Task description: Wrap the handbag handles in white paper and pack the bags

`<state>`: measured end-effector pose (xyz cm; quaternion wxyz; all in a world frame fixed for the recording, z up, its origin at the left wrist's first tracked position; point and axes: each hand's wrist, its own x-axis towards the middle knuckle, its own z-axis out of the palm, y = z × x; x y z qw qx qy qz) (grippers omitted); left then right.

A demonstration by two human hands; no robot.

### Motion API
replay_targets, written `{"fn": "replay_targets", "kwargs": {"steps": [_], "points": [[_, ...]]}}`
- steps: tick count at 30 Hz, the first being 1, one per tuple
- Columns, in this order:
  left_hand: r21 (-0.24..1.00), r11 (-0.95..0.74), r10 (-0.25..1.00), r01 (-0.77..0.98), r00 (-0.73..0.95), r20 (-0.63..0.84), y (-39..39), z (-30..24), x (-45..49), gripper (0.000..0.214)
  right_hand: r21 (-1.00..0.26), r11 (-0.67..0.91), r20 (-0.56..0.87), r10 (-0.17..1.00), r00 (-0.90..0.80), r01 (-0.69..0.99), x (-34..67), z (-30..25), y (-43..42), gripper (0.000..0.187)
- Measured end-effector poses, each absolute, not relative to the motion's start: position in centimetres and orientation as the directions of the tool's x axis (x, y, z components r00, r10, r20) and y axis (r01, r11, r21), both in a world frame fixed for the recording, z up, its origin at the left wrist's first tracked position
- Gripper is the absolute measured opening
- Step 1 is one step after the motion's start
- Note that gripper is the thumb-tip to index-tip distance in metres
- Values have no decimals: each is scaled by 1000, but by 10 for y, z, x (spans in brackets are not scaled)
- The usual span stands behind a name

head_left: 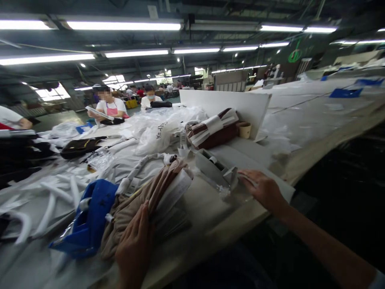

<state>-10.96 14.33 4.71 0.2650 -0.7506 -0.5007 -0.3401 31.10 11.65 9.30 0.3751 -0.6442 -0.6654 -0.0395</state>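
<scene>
A taupe gathered bag (pixel 129 212) lies on the table in front of me, its handle (pixel 144 164) wrapped in white. My left hand (pixel 136 243) rests on the bag's near side with the fingers stretched out flat. White paper or padding (pixel 174 190) lies along that side. To the right, my right hand (pixel 266 190) is at the near end of a grey tape dispenser (pixel 212 168). Its fingers are closed together; something pale shows at them, but I cannot make out what it is. A crumpled clear scrap (pixel 223 192) hangs by the dispenser.
A blue tape dispenser (pixel 93 220) stands left of the bag, near white tubes (pixel 49 208). Behind are clear plastic bags (pixel 162 128), a wrapped dark red bag (pixel 215 130), a roll of brown tape (pixel 244 129) and a white board (pixel 225 106). Co-workers (pixel 111 106) work across the table.
</scene>
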Motion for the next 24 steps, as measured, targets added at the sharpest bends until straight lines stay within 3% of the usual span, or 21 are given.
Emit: {"fn": "replay_targets", "kwargs": {"steps": [4,10,14,19,24], "points": [[-38,-363,593,931,263,761,143,43,-111,70,-178,42,481,875,50,983,391,75,133,47],[-35,-399,607,916,292,739,143,38,-111,68,-129,103,287,956,-62,986,408,68,154,31],[-19,-394,612,919,278,740,143,38,-111,68,-39,89,227,971,-77,995,405,85,160,30],[-40,-399,597,916,293,746,145,39,-113,69,-3,51,235,971,-49,999,414,110,164,29],[-53,-397,587,916,298,753,147,38,-112,68,-30,13,374,927,-1,999,414,136,163,31]]}}
